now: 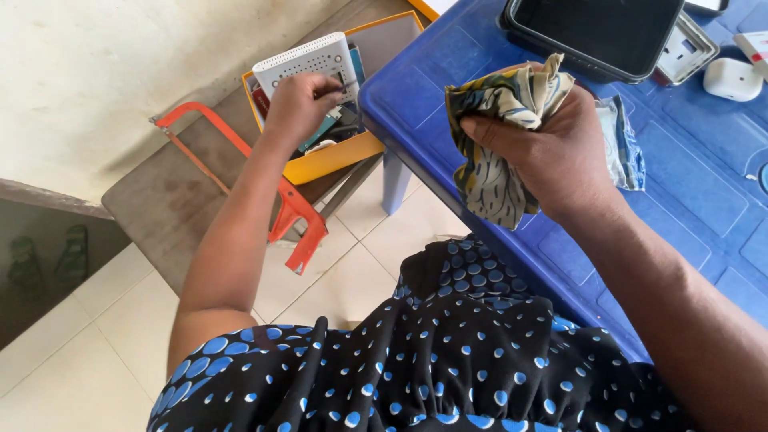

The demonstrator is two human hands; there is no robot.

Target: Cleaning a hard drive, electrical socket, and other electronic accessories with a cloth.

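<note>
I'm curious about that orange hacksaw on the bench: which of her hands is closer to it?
Left. The left hand grips a white perforated device in the yellow box just beyond the hacksaw; the right hand holds a patterned cloth over the blue table.

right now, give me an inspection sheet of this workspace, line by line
surface: blue plastic table at the person's right; a low brown bench at the left over a pale tiled floor
job's things: white perforated device standing in a yellow box on the bench; patterned cloth bunched up
clutter: black tray, white adapter and a crumpled blue wrapper on the table; orange hacksaw leaning on the bench
grippers: left hand grips the white device; right hand clutches the cloth above the table edge
cables: some dark tangled items inside the box, too small to tell
surroundings: pair of green sandals on the lower floor at far left; pale wall behind the bench
</note>
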